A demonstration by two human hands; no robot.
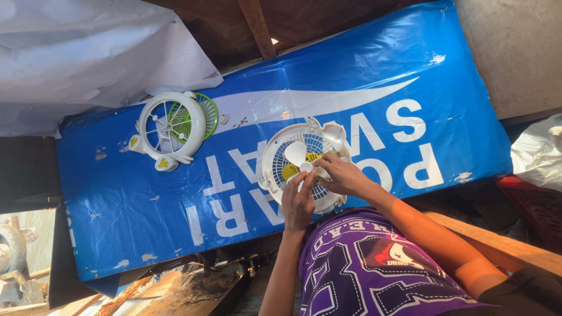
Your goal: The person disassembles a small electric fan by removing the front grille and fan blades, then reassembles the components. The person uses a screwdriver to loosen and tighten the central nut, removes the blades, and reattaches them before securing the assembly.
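A small white toy-like fan (275, 153) with a round grille lies flat on the blue plastic-covered table (380, 76), close to me. Its white blades (295, 153) and a yellow hub show in the middle. My left hand (297, 202) reaches up from below, fingertips at the blade hub. My right hand (342, 174) comes in from the right and pinches the same hub area over the grille. A second fan of the same shape (170, 126), white frame over a green grille, lies further left on the table, untouched.
A crumpled white sheet (88, 52) covers the top left. Wooden beams (257, 26) run behind the table, a wooden plank (497, 243) lies at right near a red crate (535, 205). Two small loose parts (231, 120) sit beside the green fan.
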